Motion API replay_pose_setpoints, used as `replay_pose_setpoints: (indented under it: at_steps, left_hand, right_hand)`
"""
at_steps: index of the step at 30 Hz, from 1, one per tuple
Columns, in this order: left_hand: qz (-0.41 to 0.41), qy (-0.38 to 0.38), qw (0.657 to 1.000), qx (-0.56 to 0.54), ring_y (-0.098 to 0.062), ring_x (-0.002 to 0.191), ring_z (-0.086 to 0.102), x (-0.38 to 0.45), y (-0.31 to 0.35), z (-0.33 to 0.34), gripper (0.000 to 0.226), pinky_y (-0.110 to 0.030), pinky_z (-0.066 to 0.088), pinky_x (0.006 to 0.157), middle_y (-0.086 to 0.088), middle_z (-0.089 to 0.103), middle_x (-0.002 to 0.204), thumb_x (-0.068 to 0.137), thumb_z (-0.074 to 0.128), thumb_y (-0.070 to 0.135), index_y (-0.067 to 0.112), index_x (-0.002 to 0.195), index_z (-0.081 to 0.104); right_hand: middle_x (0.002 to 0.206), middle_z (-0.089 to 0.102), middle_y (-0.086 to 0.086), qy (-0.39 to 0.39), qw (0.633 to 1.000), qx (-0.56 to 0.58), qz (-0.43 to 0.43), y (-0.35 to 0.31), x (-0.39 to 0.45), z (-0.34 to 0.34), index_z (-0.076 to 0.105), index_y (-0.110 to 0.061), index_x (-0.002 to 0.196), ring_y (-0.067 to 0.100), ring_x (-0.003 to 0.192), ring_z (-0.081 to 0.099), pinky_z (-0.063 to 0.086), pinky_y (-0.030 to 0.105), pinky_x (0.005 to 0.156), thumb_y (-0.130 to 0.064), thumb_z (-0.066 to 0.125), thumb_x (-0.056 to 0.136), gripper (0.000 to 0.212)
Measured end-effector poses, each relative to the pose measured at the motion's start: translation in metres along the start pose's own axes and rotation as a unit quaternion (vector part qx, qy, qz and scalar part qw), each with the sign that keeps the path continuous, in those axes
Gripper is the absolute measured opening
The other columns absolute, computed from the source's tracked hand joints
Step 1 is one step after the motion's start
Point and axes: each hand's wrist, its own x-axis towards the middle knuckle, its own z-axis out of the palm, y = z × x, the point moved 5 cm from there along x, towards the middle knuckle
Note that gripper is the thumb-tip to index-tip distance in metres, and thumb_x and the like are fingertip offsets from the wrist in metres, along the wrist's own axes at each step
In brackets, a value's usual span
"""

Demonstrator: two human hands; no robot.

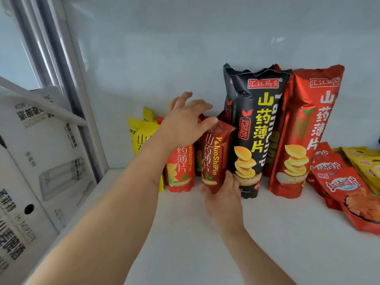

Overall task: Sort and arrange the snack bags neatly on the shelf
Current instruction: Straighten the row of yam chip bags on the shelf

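Note:
A small dark-red snack bag (213,155) stands tilted on the white shelf (205,233). My right hand (223,194) grips its bottom end. My left hand (185,122) rests over its top with fingers spread, thumb on the bag's upper edge. To its left stand a small bright-red bag (182,171) and small yellow bags (141,134), partly hidden by my left arm. To its right stand a tall black bag (255,128) and a tall red bag (302,132), with more tall bags behind them.
Flat red pouches (345,182) and yellow pouches (366,163) lie in a loose pile at the far right. White printed cartons (41,161) lean beyond the shelf's left side, by a metal upright (67,68). The shelf's back wall is white.

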Motion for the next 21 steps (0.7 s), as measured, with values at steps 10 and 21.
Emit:
replay_pose_setpoints:
  at_steps: [10, 21]
  left_hand:
    - [0.058, -0.187, 0.977, 0.080, -0.018, 0.154, 0.007, 0.010, 0.000, 0.018, 0.066, -0.041, 0.002, 0.121, 0.006, 0.034, 0.162, 0.095, 0.047, 0.065, 0.034, 0.152, 0.037]
    - [0.050, -0.185, 0.980, 0.056, -0.024, 0.153, 0.009, 0.020, -0.003, 0.023, 0.077, -0.047, 0.006, 0.121, 0.008, 0.034, 0.161, 0.087, 0.059, 0.066, 0.035, 0.154, 0.034]
  right_hand:
    - [0.152, 0.031, 0.003, 0.017, 1.000, -0.020, -0.004, 0.002, 0.006, 0.006, 0.023, -0.016, 0.153, 0.024, 0.138, 0.038, 0.040, 0.037, 0.106, -0.044, 0.065, 0.089, 0.082]
    - [0.147, 0.037, 0.004, 0.025, 0.999, -0.030, -0.005, 0.008, 0.008, 0.011, 0.024, -0.017, 0.152, 0.027, 0.133, 0.043, 0.045, 0.040, 0.102, -0.044, 0.065, 0.089, 0.080]
